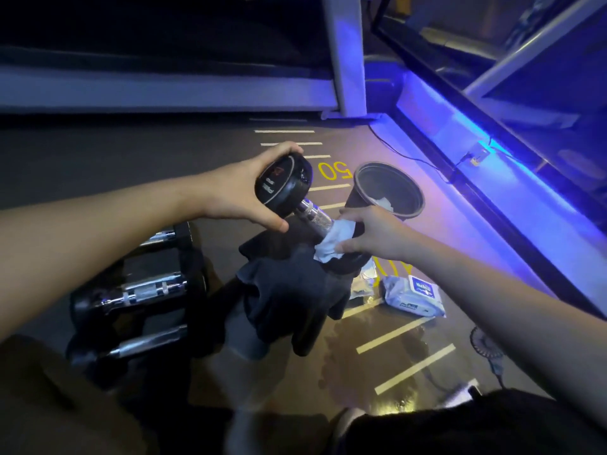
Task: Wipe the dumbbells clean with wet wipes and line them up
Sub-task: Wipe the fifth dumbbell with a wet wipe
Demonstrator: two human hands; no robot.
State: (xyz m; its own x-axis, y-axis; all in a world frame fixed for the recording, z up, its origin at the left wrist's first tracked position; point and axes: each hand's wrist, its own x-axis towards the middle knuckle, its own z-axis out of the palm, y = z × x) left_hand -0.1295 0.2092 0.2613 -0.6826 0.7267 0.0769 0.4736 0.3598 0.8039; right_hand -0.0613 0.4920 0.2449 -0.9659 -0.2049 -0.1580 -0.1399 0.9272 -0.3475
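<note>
Dim gym floor, blue light. Left hand grips the upper head of a dumbbell, fingers curled over its rim, thumb under. The dumbbell is tilted, its lower end over a dark cloth. Right hand has a wet wipe wrapped round the low end of the handle, fingers and thumb closed on it. Three more dumbbells lie side by side at left, roughly in a row; whether they are wiped I cannot tell. Wipes pack on the floor; bin holds a used wipe. Midway, probably.
</note>
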